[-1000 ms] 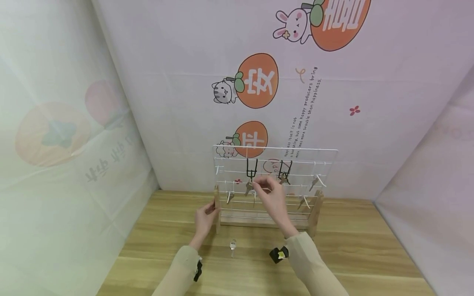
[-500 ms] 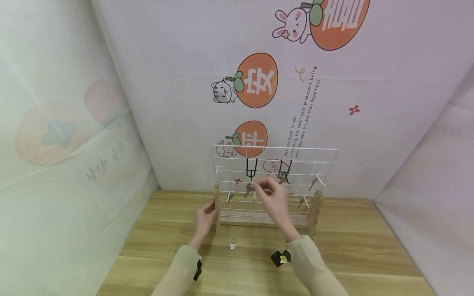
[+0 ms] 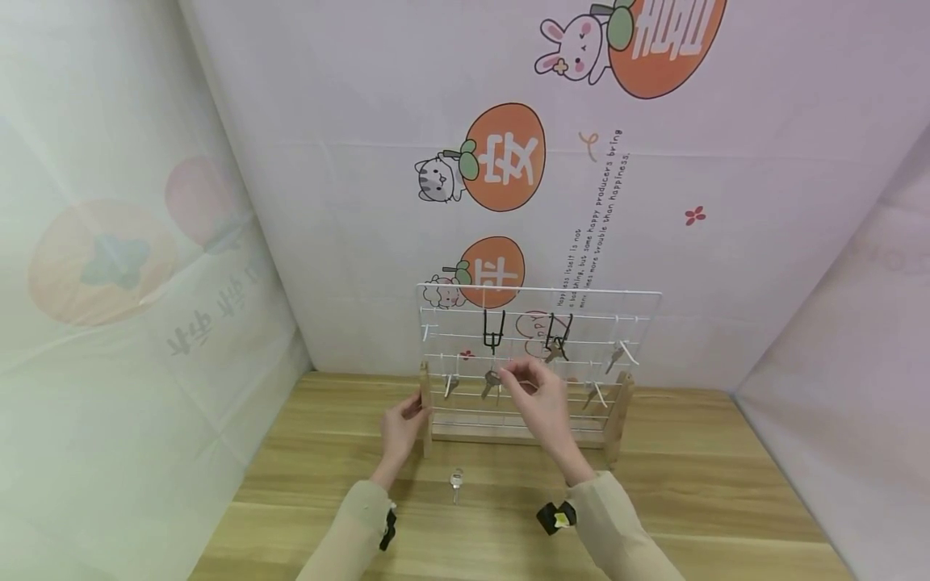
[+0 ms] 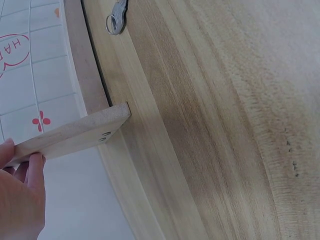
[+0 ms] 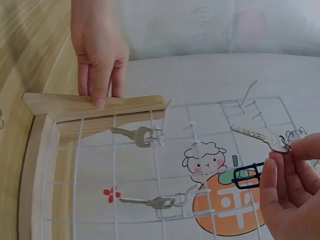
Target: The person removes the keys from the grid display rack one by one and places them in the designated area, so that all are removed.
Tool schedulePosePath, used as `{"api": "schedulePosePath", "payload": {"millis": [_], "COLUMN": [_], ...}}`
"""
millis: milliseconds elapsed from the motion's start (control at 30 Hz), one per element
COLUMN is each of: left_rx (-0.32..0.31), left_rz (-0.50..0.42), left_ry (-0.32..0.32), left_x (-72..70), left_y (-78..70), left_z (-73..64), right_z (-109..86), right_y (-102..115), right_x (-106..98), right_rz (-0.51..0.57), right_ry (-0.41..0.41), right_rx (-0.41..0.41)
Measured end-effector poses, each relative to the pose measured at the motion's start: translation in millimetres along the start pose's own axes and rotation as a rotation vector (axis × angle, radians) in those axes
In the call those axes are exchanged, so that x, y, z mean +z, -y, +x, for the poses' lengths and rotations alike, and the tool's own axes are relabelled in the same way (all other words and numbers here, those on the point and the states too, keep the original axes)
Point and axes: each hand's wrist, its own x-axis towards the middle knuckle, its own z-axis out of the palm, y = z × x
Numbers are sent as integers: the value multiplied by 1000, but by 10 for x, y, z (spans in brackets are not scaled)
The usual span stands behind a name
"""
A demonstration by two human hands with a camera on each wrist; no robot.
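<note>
My right hand [image 3: 539,399] pinches a key [image 5: 265,139] by its small ring between thumb and fingers, blade hanging down, in front of the white wire rack [image 3: 541,289]. Just above it, a black hook [image 3: 493,332] hangs on the wires. At the rack's left side, my left hand [image 3: 402,432] grips the wooden upright [image 4: 75,135] between thumb and fingers. Two more keys hang on white hooks near the right hand: one key [image 5: 142,136] by the upright and another key [image 5: 161,202] further in.
A loose key [image 3: 456,484] lies on the wooden table [image 3: 697,484] before the rack. A second black hook [image 3: 558,332] bears a key. On the right, white hooks hold a key [image 3: 615,357] and another key [image 3: 590,395]. A printed cloth stands behind.
My right hand has moved slightly down and right with the key, away from the black hook. The left hand stays on the upright.
</note>
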Motion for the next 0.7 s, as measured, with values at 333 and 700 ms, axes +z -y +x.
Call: {"api": "schedulePosePath", "payload": {"millis": [333, 700], "left_rx": [13, 15], "left_rz": [-1, 22], "left_ry": [3, -3], "left_x": [1, 0], "left_y": [6, 11], "left_z": [-7, -10], "right_z": [-168, -335], "right_y": [-255, -557], "right_x": [77, 136], "right_rz": [-20, -64], "right_ry": [19, 73], "right_rx": [35, 125]}}
